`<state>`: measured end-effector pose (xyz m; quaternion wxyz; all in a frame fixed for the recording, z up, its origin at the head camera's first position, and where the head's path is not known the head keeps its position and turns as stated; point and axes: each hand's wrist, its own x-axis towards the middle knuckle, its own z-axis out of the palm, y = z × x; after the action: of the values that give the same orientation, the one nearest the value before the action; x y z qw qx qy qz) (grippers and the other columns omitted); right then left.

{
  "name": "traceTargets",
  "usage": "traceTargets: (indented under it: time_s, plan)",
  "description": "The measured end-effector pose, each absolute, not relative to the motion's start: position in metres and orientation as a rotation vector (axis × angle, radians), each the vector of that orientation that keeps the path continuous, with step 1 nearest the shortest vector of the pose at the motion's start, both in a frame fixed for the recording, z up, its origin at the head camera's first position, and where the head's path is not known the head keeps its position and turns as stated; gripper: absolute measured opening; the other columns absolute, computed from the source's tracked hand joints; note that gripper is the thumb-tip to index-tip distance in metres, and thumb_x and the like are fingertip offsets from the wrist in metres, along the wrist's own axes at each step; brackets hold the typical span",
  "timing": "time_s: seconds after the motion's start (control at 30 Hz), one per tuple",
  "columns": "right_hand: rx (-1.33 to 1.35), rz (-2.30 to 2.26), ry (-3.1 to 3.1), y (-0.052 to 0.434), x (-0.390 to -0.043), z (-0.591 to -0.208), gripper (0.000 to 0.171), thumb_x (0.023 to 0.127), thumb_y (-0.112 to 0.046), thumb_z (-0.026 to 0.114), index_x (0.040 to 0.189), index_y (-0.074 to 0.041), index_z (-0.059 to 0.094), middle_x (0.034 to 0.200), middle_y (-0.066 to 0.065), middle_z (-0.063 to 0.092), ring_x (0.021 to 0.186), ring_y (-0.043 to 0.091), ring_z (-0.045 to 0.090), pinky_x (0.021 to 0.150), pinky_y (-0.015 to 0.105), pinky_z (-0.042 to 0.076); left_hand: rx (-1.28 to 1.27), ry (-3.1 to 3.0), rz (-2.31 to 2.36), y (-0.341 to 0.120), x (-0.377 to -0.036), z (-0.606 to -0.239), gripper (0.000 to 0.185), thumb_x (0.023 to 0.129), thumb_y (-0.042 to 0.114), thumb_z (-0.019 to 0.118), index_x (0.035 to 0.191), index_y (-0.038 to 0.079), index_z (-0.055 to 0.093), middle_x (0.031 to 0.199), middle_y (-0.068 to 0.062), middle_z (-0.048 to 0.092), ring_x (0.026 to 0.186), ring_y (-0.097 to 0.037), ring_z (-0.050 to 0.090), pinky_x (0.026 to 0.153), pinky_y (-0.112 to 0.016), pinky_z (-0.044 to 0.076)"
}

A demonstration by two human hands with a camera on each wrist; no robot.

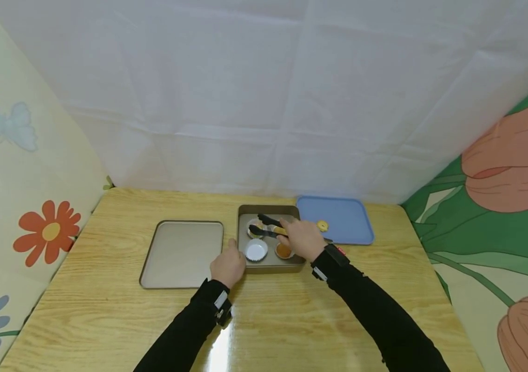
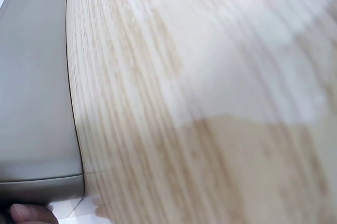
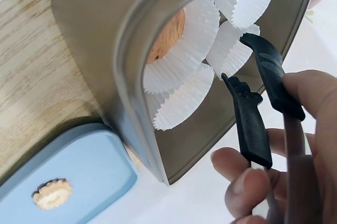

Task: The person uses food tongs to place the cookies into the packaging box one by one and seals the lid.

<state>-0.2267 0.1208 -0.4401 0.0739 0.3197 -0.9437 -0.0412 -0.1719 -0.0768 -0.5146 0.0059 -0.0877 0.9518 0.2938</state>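
Observation:
My right hand (image 1: 302,238) grips a pair of tongs (image 1: 267,233) with black tips, held over a deep metal baking pan (image 1: 269,269). In the right wrist view the tips stand apart with nothing between them, close over the white paper cups (image 3: 231,50). The near right cup holds a brown pastry (image 1: 284,251); the near left cup (image 1: 256,250) looks empty. A yellowish piece (image 1: 257,223) shows in the far left cup, partly behind the tongs. My left hand (image 1: 228,264) holds the pan's left wall near the front corner, its fingertips (image 2: 32,213) showing below the wall.
To the right, a blue tray (image 1: 347,227) bears one small yellow tart-like cookie (image 1: 322,226). A shallow metal tray (image 1: 182,253) lies to the left of the pan. Everything stands on a wooden table (image 1: 106,310), with a white cloth (image 1: 199,103) hanging behind it.

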Motion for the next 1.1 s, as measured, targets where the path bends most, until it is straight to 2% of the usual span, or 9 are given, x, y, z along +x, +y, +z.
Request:
traceTargets:
  time_s: [0.2,0.43,0.53,0.57,0.63,0.77,0.87,1.03,1.1]
  plan:
    - [0.942,-0.127,-2.834,0.124,-0.227,-0.438,0.046,0.09,-0.038,0.054,0.126,-0.01,0.055,0.051,-0.001,0.037,0.04,0.012,0.02,0.045,0.029,0.012,-0.274,2.968,0.91,-0.077,-0.173,-0.515,0.035,0.088,0.016,0.035,0.117,-0.001,0.045,0.058,-0.012,0.052,0.054,-0.03,0.055,0.048,-0.046,0.041]
    - [0.881,0.017,-2.881,0.133,-0.221,-0.431,0.047,0.092,-0.036,0.051,0.131,-0.009,0.049,0.065,0.002,0.047,0.043,0.012,0.023,0.047,0.03,0.012,-0.26,2.98,0.924,-0.076,-0.171,-0.515,0.034,0.088,0.015,0.036,0.115,-0.002,0.046,0.054,-0.009,0.048,0.048,-0.027,0.051,0.045,-0.044,0.038]
    - [0.823,0.133,-2.918,0.14,-0.223,-0.426,0.05,0.092,-0.037,0.05,0.134,-0.009,0.046,0.073,0.007,0.057,0.041,0.013,0.029,0.044,0.03,0.014,-0.261,2.974,0.926,-0.076,-0.171,-0.514,0.034,0.088,0.015,0.036,0.115,-0.002,0.046,0.054,-0.009,0.048,0.049,-0.027,0.052,0.045,-0.043,0.038]
    - [0.798,0.174,-2.93,0.143,-0.224,-0.424,0.051,0.092,-0.037,0.05,0.134,-0.009,0.045,0.08,0.01,0.06,0.043,0.014,0.037,0.043,0.029,0.017,-0.259,2.973,0.926,-0.076,-0.171,-0.514,0.034,0.088,0.015,0.036,0.115,-0.002,0.046,0.054,-0.009,0.048,0.049,-0.027,0.051,0.045,-0.043,0.038]
    - [0.757,0.267,-2.937,0.151,-0.227,-0.42,0.051,0.092,-0.036,0.051,0.134,-0.008,0.045,0.087,0.014,0.063,0.044,0.013,0.041,0.041,0.027,0.021,-0.257,2.966,0.926,-0.076,-0.171,-0.514,0.035,0.088,0.015,0.035,0.117,-0.002,0.045,0.053,-0.009,0.047,0.049,-0.026,0.051,0.044,-0.042,0.038]
    - [0.63,0.398,-2.959,0.171,-0.23,-0.412,0.052,0.092,-0.035,0.052,0.135,-0.007,0.044,0.077,0.013,0.061,0.041,0.014,0.042,0.038,0.027,0.026,-0.248,2.961,0.925,-0.076,-0.171,-0.514,0.036,0.089,0.015,0.035,0.119,-0.003,0.044,0.052,-0.008,0.046,0.047,-0.025,0.049,0.043,-0.041,0.037]
    - [0.532,0.428,-2.971,0.188,-0.23,-0.41,0.053,0.092,-0.035,0.051,0.136,-0.005,0.043,0.064,0.008,0.053,0.036,0.014,0.035,0.038,0.028,0.023,-0.244,2.959,0.922,-0.077,-0.172,-0.515,0.037,0.089,0.015,0.035,0.12,-0.003,0.044,0.053,-0.008,0.046,0.048,-0.025,0.049,0.044,-0.041,0.037]
    - [0.456,0.301,-2.923,0.215,-0.228,-0.414,0.052,0.091,-0.035,0.053,0.132,-0.004,0.046,0.056,0.004,0.046,0.037,0.014,0.026,0.04,0.03,0.017,-0.239,2.949,0.924,-0.078,-0.172,-0.516,0.04,0.089,0.015,0.034,0.123,-0.003,0.043,0.052,-0.008,0.046,0.046,-0.024,0.047,0.043,-0.04,0.036]
    - [0.439,0.248,-2.894,0.223,-0.227,-0.417,0.051,0.09,-0.035,0.055,0.129,-0.003,0.05,0.057,0.006,0.047,0.038,0.014,0.024,0.04,0.03,0.016,-0.236,2.951,0.926,-0.078,-0.172,-0.516,0.039,0.089,0.014,0.034,0.122,-0.003,0.043,0.051,-0.008,0.045,0.046,-0.024,0.047,0.042,-0.04,0.036]
